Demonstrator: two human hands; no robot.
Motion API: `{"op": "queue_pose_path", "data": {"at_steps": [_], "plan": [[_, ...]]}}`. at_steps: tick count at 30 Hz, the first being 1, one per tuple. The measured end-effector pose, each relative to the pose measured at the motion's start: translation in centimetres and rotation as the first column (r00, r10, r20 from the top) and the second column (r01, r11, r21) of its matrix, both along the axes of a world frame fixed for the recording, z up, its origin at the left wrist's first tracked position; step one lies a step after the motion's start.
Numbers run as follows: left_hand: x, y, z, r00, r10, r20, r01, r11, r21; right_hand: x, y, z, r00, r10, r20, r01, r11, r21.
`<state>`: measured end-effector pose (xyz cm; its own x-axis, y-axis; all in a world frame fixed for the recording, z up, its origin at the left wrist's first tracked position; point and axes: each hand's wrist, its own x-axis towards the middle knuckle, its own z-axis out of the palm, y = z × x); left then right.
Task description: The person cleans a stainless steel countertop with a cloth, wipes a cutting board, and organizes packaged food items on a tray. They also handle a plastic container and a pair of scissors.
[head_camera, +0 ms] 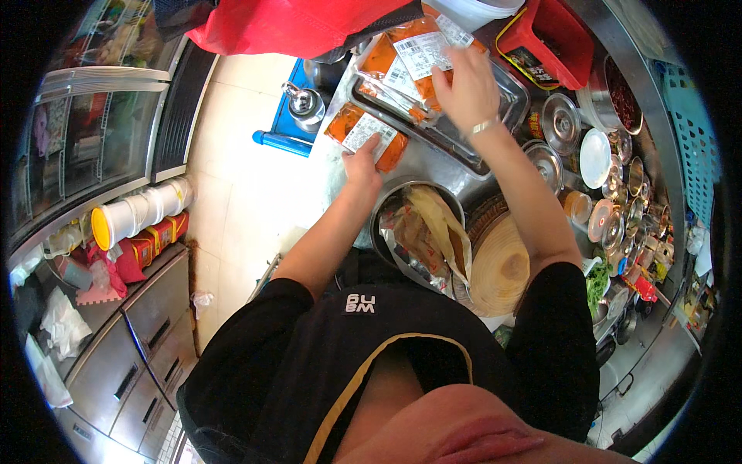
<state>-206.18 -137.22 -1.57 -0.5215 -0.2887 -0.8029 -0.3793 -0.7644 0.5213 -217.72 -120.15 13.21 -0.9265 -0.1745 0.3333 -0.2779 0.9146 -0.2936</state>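
My left hand holds a labelled clear plastic packet of orange-red food by its near edge, thumb on top, just left of a metal tray. My right hand is over the tray, its fingers at the right edge of a similar packet; whether it grips it is hidden. More such packets lie piled in the tray under that one. Nearer to me, a round metal pot holds an opened plastic bag with brownish contents. A round wooden chopping block stands right of the pot.
A red plastic bin and a white tub stand beyond the tray. Lidded metal containers line the right side. A metal dispenser bottle stands on a blue surface at the left. Red fabric hangs at the top.
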Motion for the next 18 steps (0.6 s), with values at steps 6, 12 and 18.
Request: {"op": "queue_pose_path", "data": {"at_steps": [6,12,18], "plan": [[3.2,-3.7,3.6,0.967,-0.180,-0.179,0.190,0.981,0.040,-4.0,0.6,-2.8,0.925,-0.075,0.372,0.062,0.997,0.046],[2.6,-4.6,10.2,0.904,-0.264,-0.336,0.278,0.961,-0.007,-6.3,2.2,-0.3,0.895,-0.180,0.409,0.129,0.980,0.151],[-6.0,2.5,14.0,0.813,-0.205,-0.545,0.263,0.964,0.029,-11.5,7.1,-5.0,0.944,0.248,0.216,-0.254,0.967,-0.003]]}}
